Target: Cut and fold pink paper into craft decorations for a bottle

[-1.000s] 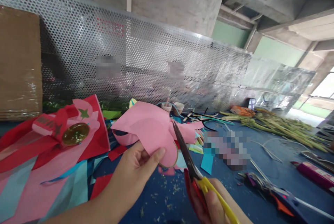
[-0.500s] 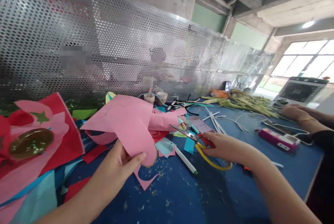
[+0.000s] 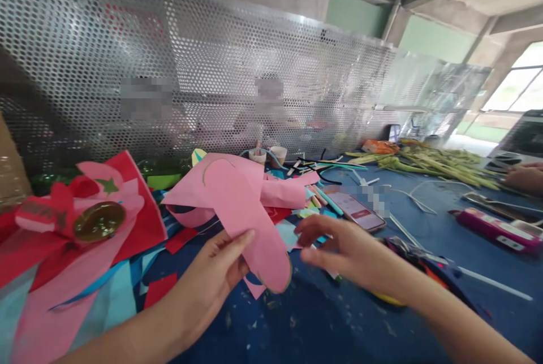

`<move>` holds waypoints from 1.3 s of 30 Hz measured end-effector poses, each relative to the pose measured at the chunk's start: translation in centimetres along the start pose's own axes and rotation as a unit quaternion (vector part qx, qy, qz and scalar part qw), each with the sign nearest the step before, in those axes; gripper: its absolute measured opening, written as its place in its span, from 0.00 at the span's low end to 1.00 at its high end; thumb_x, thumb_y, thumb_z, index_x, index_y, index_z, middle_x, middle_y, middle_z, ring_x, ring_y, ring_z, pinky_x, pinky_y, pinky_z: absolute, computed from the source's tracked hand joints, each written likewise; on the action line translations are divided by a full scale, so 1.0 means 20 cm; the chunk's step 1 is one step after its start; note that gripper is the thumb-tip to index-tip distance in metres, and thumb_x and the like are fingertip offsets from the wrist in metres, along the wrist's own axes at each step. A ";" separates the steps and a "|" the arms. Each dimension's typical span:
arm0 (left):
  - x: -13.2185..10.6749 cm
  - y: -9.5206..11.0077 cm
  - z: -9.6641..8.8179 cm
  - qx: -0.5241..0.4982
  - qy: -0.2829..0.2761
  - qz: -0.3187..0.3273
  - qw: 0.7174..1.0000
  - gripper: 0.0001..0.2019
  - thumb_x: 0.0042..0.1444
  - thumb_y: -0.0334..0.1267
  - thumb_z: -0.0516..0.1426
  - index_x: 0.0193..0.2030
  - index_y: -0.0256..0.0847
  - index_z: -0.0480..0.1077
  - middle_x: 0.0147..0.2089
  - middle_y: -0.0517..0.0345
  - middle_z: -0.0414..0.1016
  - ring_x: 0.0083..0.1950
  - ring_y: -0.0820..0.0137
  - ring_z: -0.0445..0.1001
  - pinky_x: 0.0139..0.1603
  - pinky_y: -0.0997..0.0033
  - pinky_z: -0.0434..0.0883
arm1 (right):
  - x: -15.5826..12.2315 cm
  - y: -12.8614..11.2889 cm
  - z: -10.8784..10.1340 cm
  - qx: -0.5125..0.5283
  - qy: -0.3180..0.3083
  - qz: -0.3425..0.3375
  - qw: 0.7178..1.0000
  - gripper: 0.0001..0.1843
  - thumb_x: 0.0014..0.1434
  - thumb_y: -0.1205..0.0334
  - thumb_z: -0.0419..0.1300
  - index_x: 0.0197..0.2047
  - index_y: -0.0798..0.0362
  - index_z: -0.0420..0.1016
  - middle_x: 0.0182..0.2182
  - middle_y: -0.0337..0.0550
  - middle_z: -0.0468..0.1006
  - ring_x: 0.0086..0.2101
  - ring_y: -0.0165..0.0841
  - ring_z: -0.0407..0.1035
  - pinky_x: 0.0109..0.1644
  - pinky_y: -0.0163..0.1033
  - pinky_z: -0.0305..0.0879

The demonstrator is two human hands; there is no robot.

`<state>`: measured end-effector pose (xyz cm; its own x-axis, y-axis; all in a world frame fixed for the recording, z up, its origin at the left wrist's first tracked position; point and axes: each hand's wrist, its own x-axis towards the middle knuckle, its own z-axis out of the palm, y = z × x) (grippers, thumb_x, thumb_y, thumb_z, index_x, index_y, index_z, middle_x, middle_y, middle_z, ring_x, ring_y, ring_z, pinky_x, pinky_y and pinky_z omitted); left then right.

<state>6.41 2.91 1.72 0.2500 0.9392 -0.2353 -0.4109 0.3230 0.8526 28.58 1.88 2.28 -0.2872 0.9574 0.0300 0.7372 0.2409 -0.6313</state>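
Observation:
My left hand [image 3: 216,268] pinches a pink paper cut-out [image 3: 271,245] with a rounded end, thumb on top and fingers beneath. Behind it lies more pink paper [image 3: 195,186], partly curled, and a pink paper roll [image 3: 282,193]. To the right of the cut-out my right hand [image 3: 331,242] hovers with curved fingers apart, holding nothing. Under my right forearm a bit of the yellow handle of the scissors [image 3: 389,298] shows on the blue table; the rest is hidden. A light blue paper scrap [image 3: 288,234] lies between my hands.
On the left are red and pink paper pieces [image 3: 139,206] around a shiny brown round item [image 3: 99,221]. A phone [image 3: 358,211], a purple box-like item [image 3: 498,231] and green stalks [image 3: 441,163] lie to the right. A perforated metal screen [image 3: 237,64] stands behind. Another person's hand [image 3: 526,177] is at the far right.
My right hand has let go of the scissors, which now lie under my forearm, and has moved closer to the cut-out. The view has turned slightly left.

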 end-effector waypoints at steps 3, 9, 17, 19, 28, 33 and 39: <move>-0.01 -0.01 0.00 -0.019 -0.048 -0.008 0.999 0.11 0.39 0.41 0.72 0.29 0.40 0.81 0.33 0.59 0.83 0.38 0.69 0.79 0.41 0.76 0.76 | 0.00 -0.09 0.14 0.205 -0.057 -0.045 0.976 0.09 0.56 0.55 0.62 0.39 0.48 0.72 0.38 0.43 0.80 0.37 0.38 0.76 0.41 0.40 0.72; 0.03 0.01 -0.05 0.021 -0.030 0.043 0.998 0.11 0.43 0.39 0.71 0.35 0.41 0.81 0.38 0.58 0.83 0.44 0.66 0.78 0.47 0.69 0.76 | 0.06 0.02 0.15 0.311 0.041 -0.023 0.949 0.08 0.51 0.59 0.63 0.30 0.49 0.66 0.26 0.36 0.71 0.28 0.33 0.69 0.33 0.38 0.67; 0.09 0.05 -0.10 0.077 0.004 0.093 0.993 0.09 0.40 0.41 0.71 0.30 0.43 0.80 0.36 0.59 0.81 0.40 0.67 0.76 0.39 0.73 0.76 | 0.11 0.14 0.01 0.347 0.263 -0.014 0.900 0.16 0.48 0.49 0.68 0.34 0.50 0.72 0.30 0.38 0.75 0.32 0.33 0.70 0.39 0.38 0.70; 0.11 0.04 -0.10 0.112 0.001 0.084 0.990 0.11 0.39 0.43 0.71 0.28 0.42 0.80 0.35 0.60 0.81 0.38 0.68 0.76 0.39 0.73 0.75 | 0.11 0.15 0.00 0.348 0.295 -0.023 0.890 0.17 0.50 0.48 0.67 0.36 0.50 0.71 0.31 0.38 0.74 0.33 0.34 0.70 0.41 0.41 0.71; 0.08 0.01 -0.10 0.292 -0.159 -0.051 0.942 0.18 0.48 0.43 0.67 0.46 0.41 0.78 0.38 0.54 0.83 0.39 0.65 0.79 0.38 0.74 0.70 | 0.11 0.12 0.02 0.311 0.291 -0.038 0.904 0.13 0.55 0.52 0.62 0.39 0.51 0.72 0.34 0.40 0.74 0.37 0.33 0.69 0.44 0.39 0.68; 0.02 -0.02 -0.06 0.287 -0.183 -0.089 0.936 0.16 0.52 0.40 0.64 0.48 0.43 0.77 0.38 0.56 0.83 0.37 0.67 0.79 0.34 0.76 0.68 | 0.05 0.04 0.06 0.299 0.255 -0.092 0.915 0.05 0.58 0.58 0.61 0.36 0.50 0.71 0.33 0.39 0.74 0.35 0.32 0.69 0.39 0.36 0.69; 0.02 -0.06 -0.04 0.149 -0.134 -0.128 0.971 0.21 0.48 0.35 0.64 0.51 0.43 0.73 0.43 0.54 0.81 0.44 0.65 0.78 0.43 0.70 0.71 | -0.05 -0.05 0.13 0.113 0.161 -0.267 0.943 0.07 0.60 0.71 0.60 0.38 0.48 0.73 0.34 0.39 0.77 0.37 0.33 0.71 0.43 0.38 0.67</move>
<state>6.28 2.91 0.28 0.5467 0.7558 -0.3605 -0.0434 0.4555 0.8892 26.54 0.35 0.84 -0.3527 0.7160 0.6025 0.3795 0.6979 -0.6073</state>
